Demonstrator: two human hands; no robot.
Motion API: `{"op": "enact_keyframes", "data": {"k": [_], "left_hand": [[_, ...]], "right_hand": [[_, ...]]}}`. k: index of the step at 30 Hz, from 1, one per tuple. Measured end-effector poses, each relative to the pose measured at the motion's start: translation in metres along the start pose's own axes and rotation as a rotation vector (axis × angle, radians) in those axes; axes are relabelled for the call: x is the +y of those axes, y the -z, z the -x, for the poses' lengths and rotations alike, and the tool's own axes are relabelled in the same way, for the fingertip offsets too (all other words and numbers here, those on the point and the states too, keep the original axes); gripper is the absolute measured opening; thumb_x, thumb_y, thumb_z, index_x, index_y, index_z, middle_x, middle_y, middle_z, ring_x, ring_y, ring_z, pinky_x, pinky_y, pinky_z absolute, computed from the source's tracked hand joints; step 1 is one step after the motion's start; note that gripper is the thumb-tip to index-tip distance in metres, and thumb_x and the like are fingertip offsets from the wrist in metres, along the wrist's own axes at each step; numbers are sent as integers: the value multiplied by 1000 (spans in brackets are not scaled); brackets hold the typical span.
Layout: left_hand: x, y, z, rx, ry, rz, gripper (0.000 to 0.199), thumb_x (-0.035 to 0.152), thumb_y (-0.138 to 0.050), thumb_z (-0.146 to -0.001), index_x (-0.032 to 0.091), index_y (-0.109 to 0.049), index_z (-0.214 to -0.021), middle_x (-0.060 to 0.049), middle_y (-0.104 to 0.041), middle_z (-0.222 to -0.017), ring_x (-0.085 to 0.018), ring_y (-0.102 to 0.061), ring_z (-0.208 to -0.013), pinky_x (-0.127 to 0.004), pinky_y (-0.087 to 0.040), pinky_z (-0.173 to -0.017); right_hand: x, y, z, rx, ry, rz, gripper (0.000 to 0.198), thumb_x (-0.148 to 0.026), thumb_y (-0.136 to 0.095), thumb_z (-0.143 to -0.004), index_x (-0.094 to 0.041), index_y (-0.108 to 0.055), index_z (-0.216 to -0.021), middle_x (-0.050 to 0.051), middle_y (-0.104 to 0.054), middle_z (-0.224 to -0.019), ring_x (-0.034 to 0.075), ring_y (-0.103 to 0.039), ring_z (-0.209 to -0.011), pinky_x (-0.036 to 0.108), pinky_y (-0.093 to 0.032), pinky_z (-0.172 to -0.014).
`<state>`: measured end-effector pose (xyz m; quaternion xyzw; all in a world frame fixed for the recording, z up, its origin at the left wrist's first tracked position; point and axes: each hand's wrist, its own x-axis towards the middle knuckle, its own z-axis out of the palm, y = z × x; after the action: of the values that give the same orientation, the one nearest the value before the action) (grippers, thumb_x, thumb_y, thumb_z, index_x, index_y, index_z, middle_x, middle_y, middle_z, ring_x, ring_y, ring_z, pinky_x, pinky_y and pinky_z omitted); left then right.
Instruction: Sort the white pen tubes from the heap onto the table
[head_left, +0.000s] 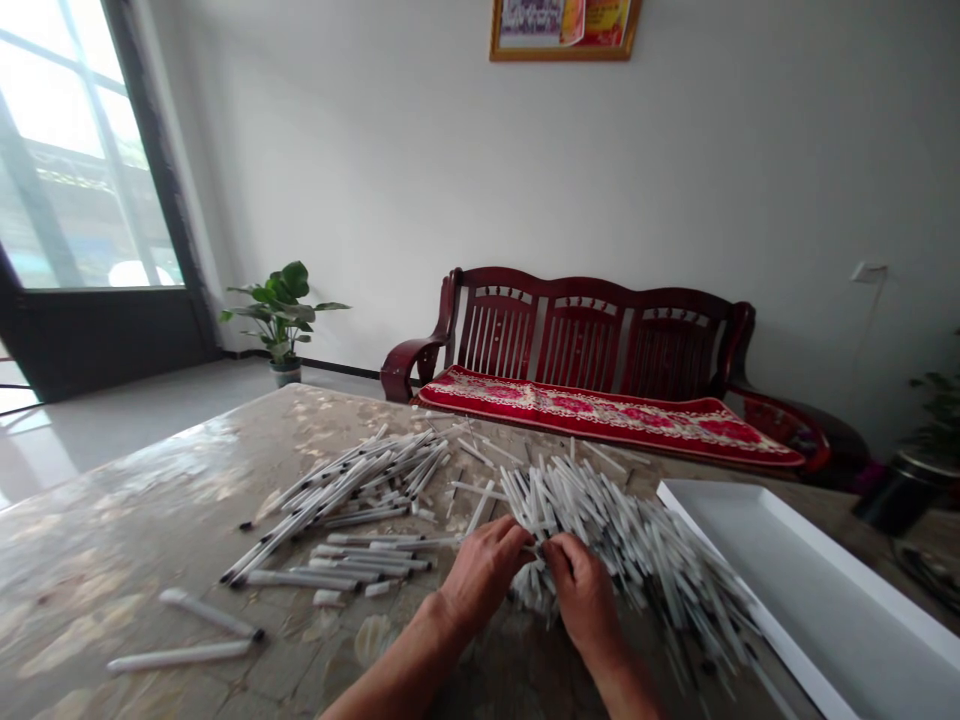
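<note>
My left hand (491,565) and my right hand (583,590) meet over the table, fingertips pinched close together. A thin pale pen part shows between them, mostly hidden by the fingers. Right behind and beside my right hand spreads a big loose heap of thin whitish pen parts (622,520). To the left of my hands lies a pile of pens (352,480) with clear-white barrels and dark ends. In front of that pile, several pens (375,560) lie side by side, with small white caps (327,598) close by.
A shallow white box (817,580) stands at the right of the patterned table (187,510). Two separate pens (180,655) lie at the front left. Behind the table is a dark red wooden bench (585,330) with a red cover. A potted plant (281,310) stands near the door.
</note>
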<state>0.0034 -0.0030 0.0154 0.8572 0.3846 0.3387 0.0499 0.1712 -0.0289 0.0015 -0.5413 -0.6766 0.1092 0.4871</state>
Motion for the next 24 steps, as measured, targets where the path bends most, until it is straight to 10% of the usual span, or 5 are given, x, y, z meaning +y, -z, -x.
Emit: {"op": "enact_keyframes", "data": {"k": [6,12,19,24], "left_hand": [[-4,-1,-1,33,15,-101,11,32,-66,-87,21,-66,-89,-2,-70,-83,-17,-65,-76,-26,-47,-70],[-3,-1,-1,52,-45,-123,13,34,-64,-87,22,-66,-89,-2,-70,-81,-16,-64,-73,-25,-45,-68],[-6,-5,0,141,-70,-112,11,31,-68,-85,21,-65,-87,1,-69,-78,-15,-64,-71,-24,-44,-65],[-4,-4,-1,130,-98,-117,11,31,-69,-84,21,-65,-87,1,-69,-77,-15,-63,-69,-24,-44,-64]], "right_hand": [[-2,2,0,-1,-44,-125,31,-47,-47,-93,-21,-64,-99,4,-70,-90,17,-65,-82,23,-50,-74],[6,1,0,-77,-109,58,43,-54,-42,-93,-22,-61,-71,-1,-62,-61,16,-57,-59,23,-41,-54],[0,0,0,-14,-79,-127,33,-49,-51,-91,-21,-67,-98,5,-71,-93,19,-65,-81,25,-49,-73],[3,0,0,-45,-142,-48,39,-52,-44,-93,-22,-65,-78,2,-66,-68,18,-60,-65,24,-45,-60]]}}
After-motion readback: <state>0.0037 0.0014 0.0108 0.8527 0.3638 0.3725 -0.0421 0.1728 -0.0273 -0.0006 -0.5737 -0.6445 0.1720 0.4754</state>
